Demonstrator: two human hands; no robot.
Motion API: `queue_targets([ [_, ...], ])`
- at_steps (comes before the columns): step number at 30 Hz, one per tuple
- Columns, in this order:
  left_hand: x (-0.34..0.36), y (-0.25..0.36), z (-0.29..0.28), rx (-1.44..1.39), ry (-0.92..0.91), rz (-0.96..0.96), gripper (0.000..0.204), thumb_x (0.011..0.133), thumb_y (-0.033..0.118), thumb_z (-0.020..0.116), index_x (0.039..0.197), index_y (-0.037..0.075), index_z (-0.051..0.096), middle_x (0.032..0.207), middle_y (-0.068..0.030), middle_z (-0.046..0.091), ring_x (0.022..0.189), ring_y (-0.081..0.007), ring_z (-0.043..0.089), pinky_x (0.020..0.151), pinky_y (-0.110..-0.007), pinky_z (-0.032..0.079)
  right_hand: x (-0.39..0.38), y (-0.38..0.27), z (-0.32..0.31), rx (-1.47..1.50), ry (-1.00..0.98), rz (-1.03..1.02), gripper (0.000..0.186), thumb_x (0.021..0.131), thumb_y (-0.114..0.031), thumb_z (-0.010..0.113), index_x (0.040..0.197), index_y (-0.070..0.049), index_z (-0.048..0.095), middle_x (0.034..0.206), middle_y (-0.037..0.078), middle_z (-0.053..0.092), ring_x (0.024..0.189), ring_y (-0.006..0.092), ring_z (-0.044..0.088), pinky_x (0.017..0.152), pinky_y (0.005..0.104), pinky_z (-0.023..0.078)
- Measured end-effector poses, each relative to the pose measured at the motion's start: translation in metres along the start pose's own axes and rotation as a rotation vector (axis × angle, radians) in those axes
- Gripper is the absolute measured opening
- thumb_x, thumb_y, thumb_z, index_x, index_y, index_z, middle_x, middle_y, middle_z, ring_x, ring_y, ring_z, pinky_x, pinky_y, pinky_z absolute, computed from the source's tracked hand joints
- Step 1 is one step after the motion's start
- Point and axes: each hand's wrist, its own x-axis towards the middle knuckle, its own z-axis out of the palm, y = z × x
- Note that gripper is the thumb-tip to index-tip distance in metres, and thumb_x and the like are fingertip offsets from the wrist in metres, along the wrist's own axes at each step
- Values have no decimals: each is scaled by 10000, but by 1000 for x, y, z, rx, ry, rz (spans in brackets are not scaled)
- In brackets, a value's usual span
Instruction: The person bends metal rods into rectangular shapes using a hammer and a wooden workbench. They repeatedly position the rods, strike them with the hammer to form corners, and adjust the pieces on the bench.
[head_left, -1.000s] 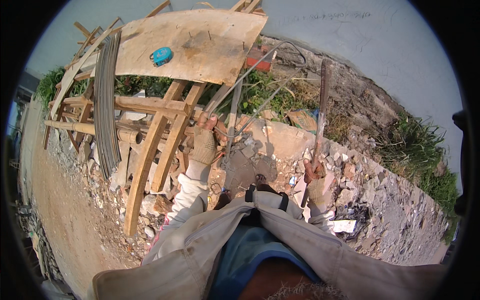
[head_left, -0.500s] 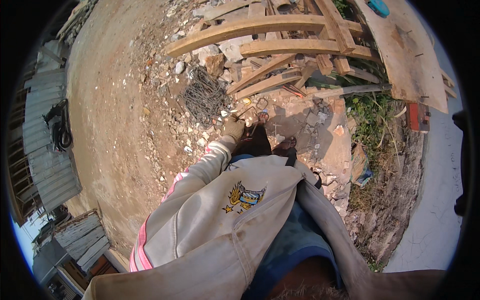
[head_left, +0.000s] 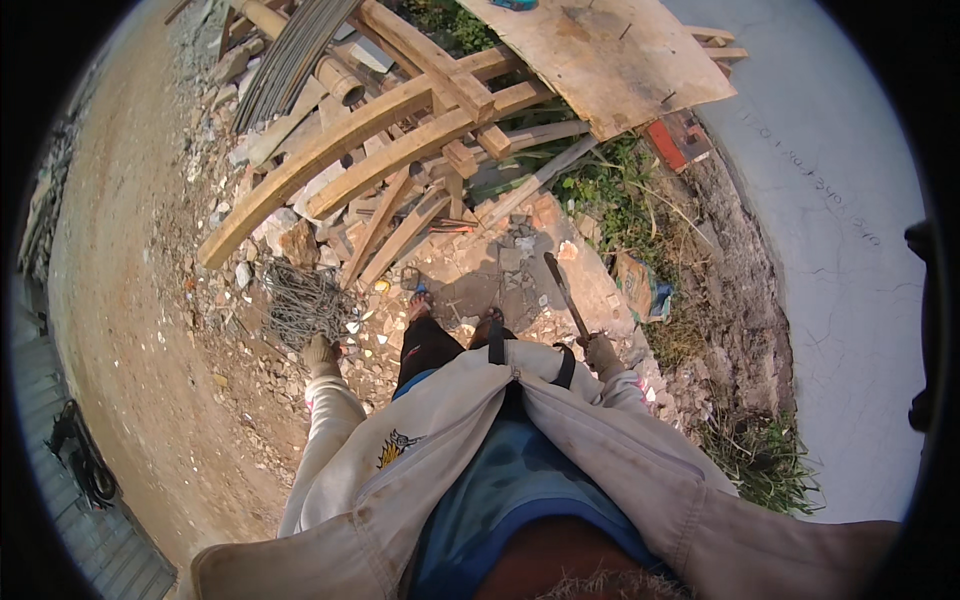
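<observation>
Head view: gloved right hand [head_left: 602, 356] closed around bar [head_left: 568, 296], slim, dark brown, slanting, right of person's feet [head_left: 419, 303]. Gloved left hand [head_left: 321, 356] beside tangled grey wire heap [head_left: 305, 298]; can't tell if holding anything.

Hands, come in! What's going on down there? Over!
Right hand gripping bar. Left hand near wire tangle, grip unclear. Beams ahead, touching neither hand.

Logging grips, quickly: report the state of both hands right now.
Left hand: gloved; whether it is open, closed or holding something cannot be told.
Right hand: closed, holding a long bar.
</observation>
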Motion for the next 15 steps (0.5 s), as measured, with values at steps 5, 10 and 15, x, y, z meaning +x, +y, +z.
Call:
queue_targets([
  [5,-131,3,148,200,-717,474,79,929,24,597,988,65,631,876,-22,643,684,-125,572,636,-280,509,-11,-13,34,112,-217,-131,283,1023,-292,531,841,-117,659,595,30,593,571,225,595,547,399,452],
  [10,-331,83,278,558,-776,1516,290,1016,332,636,1077,52,680,808,-137,640,726,-198,630,678,-356,500,-25,29,42,-1093,56,-486,361,964,-359,594,885,-22,696,680,170,663,665,349,679,615,480,531],
  [15,-438,136,386,369,-1213,480,427,1003,423,654,1145,22,624,904,-86,694,750,-197,653,615,-320,509,-51,87,43,-861,281,-304,415,933,-406,633,918,-1,719,809,232,711,809,386,717,728,497,557],
])
